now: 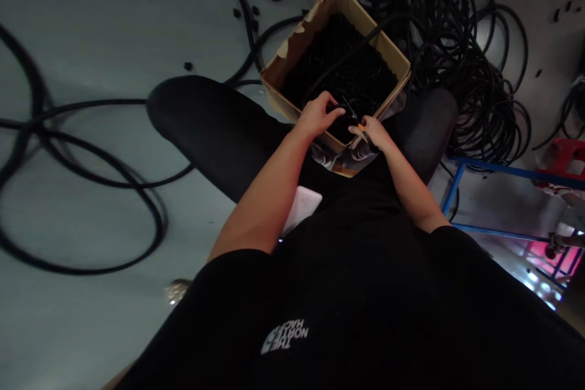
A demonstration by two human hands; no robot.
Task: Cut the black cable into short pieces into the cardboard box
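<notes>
My left hand [316,114] is closed round the end of a black hose [347,56] over the near side of an open cardboard box [280,97]. The hose runs across the box from the coils at the upper right. My right hand [373,132] grips a pair of scissors [361,127] with some orange on the handle, its dark blades pointing up and left towards my left hand. Whether the blades touch the hose is too dark to tell. Many short black pieces [336,42] fill the box, which stands between my bent legs.
A large tangle of black hose [457,42] lies behind and right of the box. More loops [82,269] spread over the grey floor at left. Small black pieces [188,66] are scattered about. A blue metal frame [503,233] and a red object [564,158] stand at right.
</notes>
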